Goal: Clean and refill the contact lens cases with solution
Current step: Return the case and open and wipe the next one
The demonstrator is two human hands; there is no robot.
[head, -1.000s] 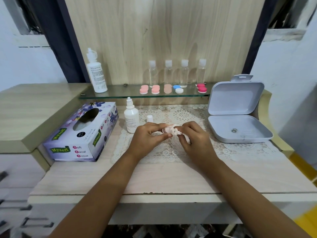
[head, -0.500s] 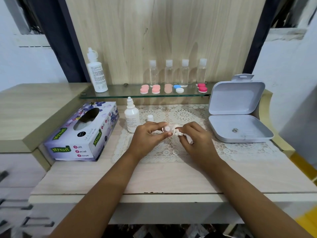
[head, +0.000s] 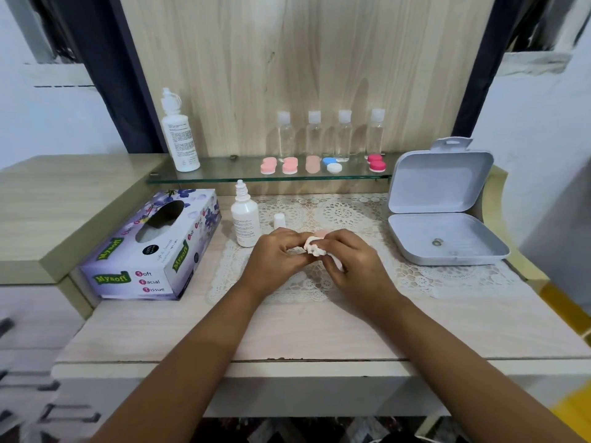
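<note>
The wooden table (head: 287, 327) carries a lace mat (head: 422, 276) across its middle. Left of the mat lies a purple tissue box (head: 150, 247). On the mat's right end sits a grey hinged box (head: 444, 219) with its lid up. Behind the mat a glass shelf (head: 224, 174) bears a tall white bottle (head: 180, 139), four clear bottles (head: 343, 139) and a row of lens cases (head: 289, 166) — pink, peach, blue-and-white, red.

Both hands meet over the mat's near middle. The left hand (head: 276, 254) curls round a pale pink contact lens case (head: 321, 234), mostly hidden, and the right hand (head: 351, 260) pinches a wadded white tissue (head: 315, 249) against it. At the mat's left edge stands a solution bottle (head: 244, 219), uncapped — its small white cap (head: 279, 220) stands upright on the mat just beside it.
</note>
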